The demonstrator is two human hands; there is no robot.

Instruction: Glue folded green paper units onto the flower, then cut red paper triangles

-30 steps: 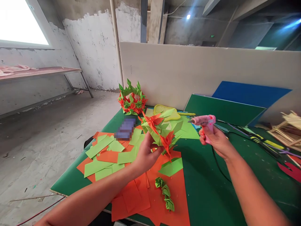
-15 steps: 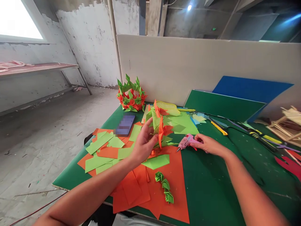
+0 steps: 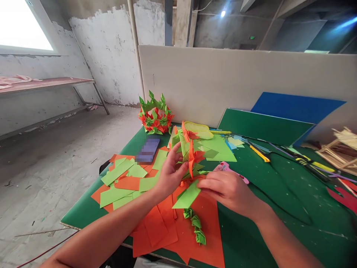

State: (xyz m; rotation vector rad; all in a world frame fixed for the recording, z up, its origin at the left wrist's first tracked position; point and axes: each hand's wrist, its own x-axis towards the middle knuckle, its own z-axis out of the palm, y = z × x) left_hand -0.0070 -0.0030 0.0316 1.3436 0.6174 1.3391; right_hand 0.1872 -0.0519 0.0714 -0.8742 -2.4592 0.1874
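Note:
My left hand (image 3: pixel 173 172) holds a green and orange folded-paper piece (image 3: pixel 190 149) upright above the table, thumb and fingers closed on its left side. My right hand (image 3: pixel 223 188) pinches the right end of a green paper strip (image 3: pixel 186 196), which slants over the orange sheets. Just behind my right hand lies a pink glue gun (image 3: pixel 225 167), partly hidden by it. Several green paper rosettes (image 3: pixel 196 223) sit in a row on the large orange sheet (image 3: pixel 212 238).
A finished-looking green and orange paper crown (image 3: pixel 156 117) stands at the back left, near a purple phone (image 3: pixel 148 149). Loose green and orange papers (image 3: pixel 115 195) cover the left. Right: a yellow cutter (image 3: pixel 260 153), cables, pliers, wooden sticks (image 3: pixel 338 152). A white board (image 3: pixel 195 82) stands behind.
My right hand has let go of the glue gun, moved left and taken hold of the green strip, lifting and turning it. My left hand still holds the folded piece.

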